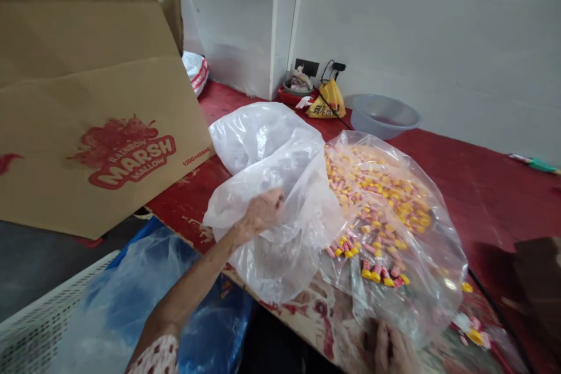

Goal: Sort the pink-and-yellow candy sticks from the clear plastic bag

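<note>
a worn red table (460,181) carries plastic bags (272,134), a yellow bag (329,98), a basin (383,121).

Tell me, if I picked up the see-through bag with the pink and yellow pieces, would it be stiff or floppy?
Probably floppy: the clear bag looks like thin, crinkly plastic. The pink and yellow pieces would likely slide and bunch up, since they look loose. So many might make it feel lumpy and a bit heavy.

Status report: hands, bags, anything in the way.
Left hand at white bag, grip unclear. Right hand by clear bag's near edge. Pink-yellow pieces inside clear bag. Cord, loose pieces just right of it.
</note>
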Demonstrator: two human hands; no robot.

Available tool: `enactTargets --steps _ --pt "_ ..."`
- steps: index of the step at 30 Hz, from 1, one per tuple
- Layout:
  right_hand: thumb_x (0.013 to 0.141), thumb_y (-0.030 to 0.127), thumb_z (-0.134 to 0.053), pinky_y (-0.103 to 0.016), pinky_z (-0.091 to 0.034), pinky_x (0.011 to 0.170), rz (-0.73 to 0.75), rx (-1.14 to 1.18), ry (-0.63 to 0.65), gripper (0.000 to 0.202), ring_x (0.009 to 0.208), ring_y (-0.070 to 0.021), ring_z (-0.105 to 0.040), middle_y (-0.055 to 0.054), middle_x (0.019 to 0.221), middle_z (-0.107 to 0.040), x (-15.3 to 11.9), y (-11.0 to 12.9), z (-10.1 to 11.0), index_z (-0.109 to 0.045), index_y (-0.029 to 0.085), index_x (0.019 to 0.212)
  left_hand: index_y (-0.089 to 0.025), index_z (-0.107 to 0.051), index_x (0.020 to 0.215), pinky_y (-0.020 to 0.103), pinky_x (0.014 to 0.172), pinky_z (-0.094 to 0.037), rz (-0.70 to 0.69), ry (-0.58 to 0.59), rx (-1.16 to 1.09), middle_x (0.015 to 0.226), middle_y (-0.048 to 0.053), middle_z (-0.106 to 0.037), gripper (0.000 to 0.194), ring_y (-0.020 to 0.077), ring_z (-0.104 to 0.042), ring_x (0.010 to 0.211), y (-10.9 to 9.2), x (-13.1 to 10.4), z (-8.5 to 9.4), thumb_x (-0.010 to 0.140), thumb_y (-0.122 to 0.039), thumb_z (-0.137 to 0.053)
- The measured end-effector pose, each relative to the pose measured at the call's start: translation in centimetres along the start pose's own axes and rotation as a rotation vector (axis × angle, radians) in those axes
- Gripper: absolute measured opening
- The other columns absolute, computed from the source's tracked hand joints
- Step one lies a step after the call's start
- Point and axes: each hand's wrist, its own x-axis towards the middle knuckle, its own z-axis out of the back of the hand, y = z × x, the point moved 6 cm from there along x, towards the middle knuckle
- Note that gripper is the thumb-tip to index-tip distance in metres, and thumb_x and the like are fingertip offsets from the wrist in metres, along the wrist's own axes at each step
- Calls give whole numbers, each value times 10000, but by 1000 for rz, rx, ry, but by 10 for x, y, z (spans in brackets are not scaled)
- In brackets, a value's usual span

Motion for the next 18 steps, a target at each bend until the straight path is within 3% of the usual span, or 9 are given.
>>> enactTargets --steps 3,4,6,10,12,15,18 --pt "1072 929 -230 -405 -504 731 -27 -33 -47 888 775 -279 -648 -122 851 -728 -1 6 5 -745 222 915 -242 -790 1051 338 878 -625 -97 359 46 974 64 -793 199 252 -776 959 -29 -36 -55 1000 -178 -609" --pt "1075 928 -235 -399 -501 730 -19 -32 -52 892 772 -275 -649 -120 848 -730 -1 8 6 -750 217 915 -227 -791 1049 346 882 -629 -89 393 65 960 71 -785 190 260 -777 957 -31 -43 -64 997 -178 -615" --pt "1081 923 -250 -392 -499 736 -3 -18 -48 895 778 -273 -655 -120 846 -735 0 11 8 -765 210 916 -196 -777 1201 381 954 -638 -40 351 92 1114 117 -785 288 279 -780 1047 -26 -41 -67 1020 -144 -559" --pt "1084 919 -283 -384 -498 736 -8 4 -47 883 786 -268 -666 -123 870 -751 1 11 11 -774 205 913 -177 -509 1654 505 1088 -618 155 176 182 1637 252 -539 671 343 -737 1279 13 -1 -34 1019 -19 -361" --pt "1089 912 -286 -381 -495 729 -6 3 -51 875 780 -264 -671 -121 871 -753 1 11 12 -770 205 911 -187 -441 1708 513 1139 -591 222 38 213 1696 250 -473 707 358 -695 1359 32 27 -8 1029 -22 -334" --pt "1104 891 -283 -380 -492 735 -3 2 -57 861 780 -260 -675 -121 871 -754 0 12 12 -768 204 918 -164 -438 1705 484 1177 -558 209 -144 232 1725 243 -435 642 363 -647 1422 45 68 21 1076 -86 -338" --pt "1107 887 -287 -383 -500 751 -16 6 -35 851 793 -263 -682 -123 884 -762 0 12 12 -771 210 931 -156 -543 1613 456 1134 -572 245 -155 248 1689 237 -462 592 344 -688 1352 51 104 30 1071 -84 -317"
